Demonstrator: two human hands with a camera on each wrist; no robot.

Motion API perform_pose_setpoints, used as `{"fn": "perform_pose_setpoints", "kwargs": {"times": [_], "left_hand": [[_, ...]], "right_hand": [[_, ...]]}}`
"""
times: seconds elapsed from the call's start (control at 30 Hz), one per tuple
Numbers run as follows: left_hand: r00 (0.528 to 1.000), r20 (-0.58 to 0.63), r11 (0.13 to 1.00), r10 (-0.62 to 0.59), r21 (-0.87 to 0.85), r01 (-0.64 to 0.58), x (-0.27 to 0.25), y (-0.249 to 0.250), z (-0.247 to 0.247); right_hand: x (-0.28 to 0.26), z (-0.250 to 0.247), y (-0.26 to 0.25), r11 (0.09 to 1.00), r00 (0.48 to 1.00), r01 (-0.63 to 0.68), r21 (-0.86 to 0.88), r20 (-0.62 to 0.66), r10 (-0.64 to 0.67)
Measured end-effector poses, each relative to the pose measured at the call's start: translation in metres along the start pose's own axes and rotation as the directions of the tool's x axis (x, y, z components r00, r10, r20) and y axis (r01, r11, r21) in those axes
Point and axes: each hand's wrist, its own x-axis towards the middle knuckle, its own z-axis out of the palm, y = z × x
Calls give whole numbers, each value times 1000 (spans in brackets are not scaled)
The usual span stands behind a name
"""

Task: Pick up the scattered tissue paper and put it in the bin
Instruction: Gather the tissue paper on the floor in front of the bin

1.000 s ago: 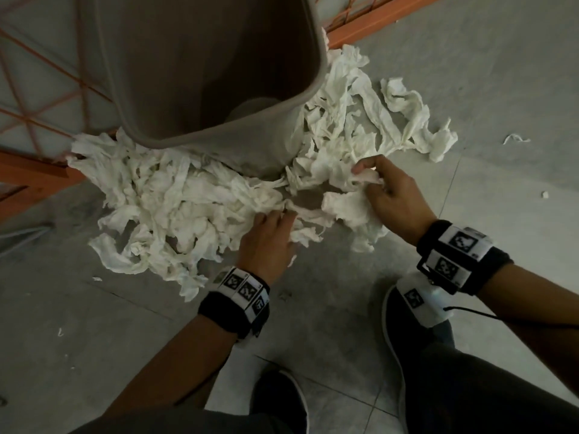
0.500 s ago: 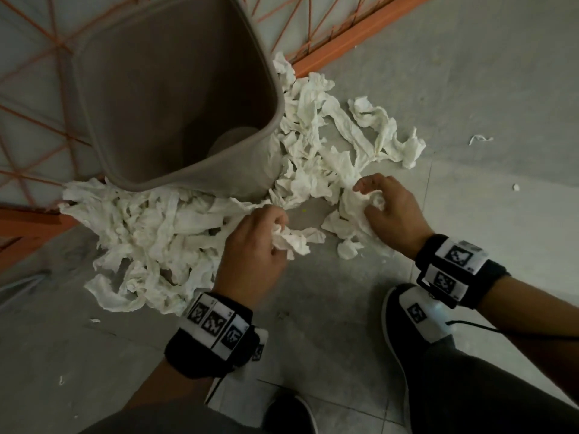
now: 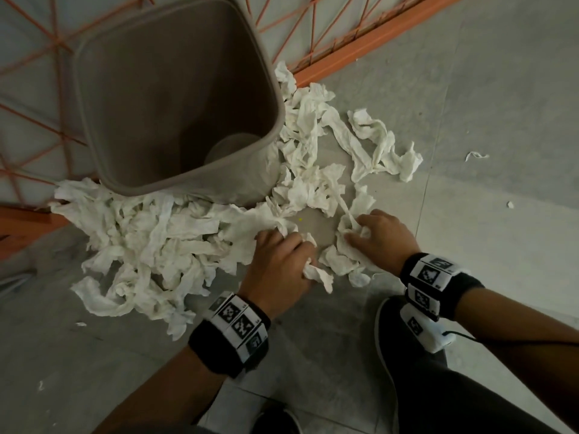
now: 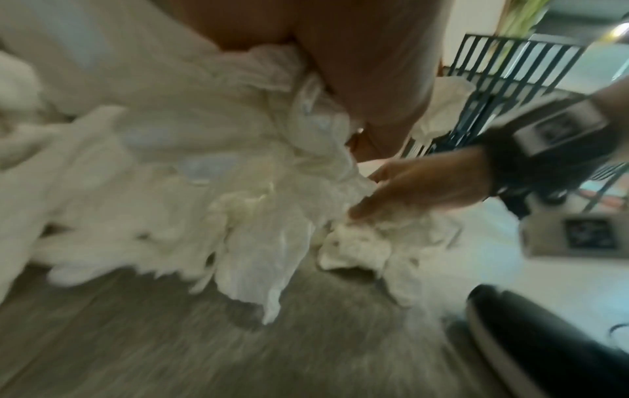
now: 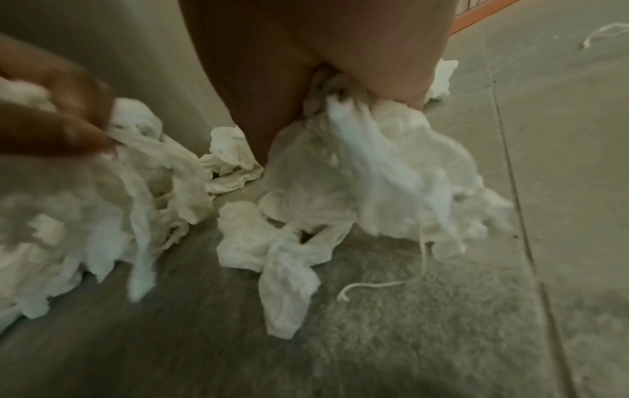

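Observation:
White crumpled tissue paper [image 3: 150, 245] lies heaped on the grey floor around the front and right of a tall grey-brown bin [image 3: 175, 98], whose inside looks bare. My left hand [image 3: 279, 261] grips a bunch of tissue [image 4: 258, 167] near the bin's front corner, strips trailing below it. My right hand [image 3: 376, 236] clutches another bunch [image 5: 374, 167] just to the right. Both hands are low over the floor, a hand's width apart.
An orange metal frame with mesh [image 3: 360, 36] runs behind the bin. Small tissue scraps [image 3: 476, 155] lie further right on the floor. My dark shoes [image 3: 394, 349] stand close below the hands. A loose thread [image 5: 384, 282] hangs from the right bunch.
Both hands have curled round tissue and drawn it back towards me, opening a bare patch of floor between the piles. The view has pulled back from the bin.

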Motion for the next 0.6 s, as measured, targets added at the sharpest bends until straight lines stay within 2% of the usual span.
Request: {"fn": "perform_pose_setpoints", "kwargs": {"times": [0.1, 0.17, 0.23, 0.3, 0.43, 0.53, 0.6], "left_hand": [[994, -81, 989, 74, -123, -84, 5, 21, -25], [994, -38, 953, 107, -281, -113, 9, 26, -35], [995, 21, 939, 94, -335, -81, 16, 28, -40], [998, 60, 961, 15, -277, 2, 26, 23, -35], [980, 138, 989, -144, -17, 148, 52, 2, -8], [955, 183, 968, -233, 139, 210, 64, -12, 4], [954, 171, 962, -246, 163, 218, 68, -19, 3]], "right_hand": [[-2, -2, -3, 995, 999, 2, 100, -40, 2], [-2, -4, -4, 988, 997, 12, 151, -77, 0], [-1, -7, -4, 980, 992, 19, 199, -123, 5], [-1, -10, -4, 968, 991, 34, 249, -134, 0], [-8, -12, -2, 954, 992, 27, 300, -126, 11], [-12, -11, -2, 946, 995, -3, 325, -97, 36], [-12, -13, -6, 954, 996, -25, 299, -73, 49]]}}
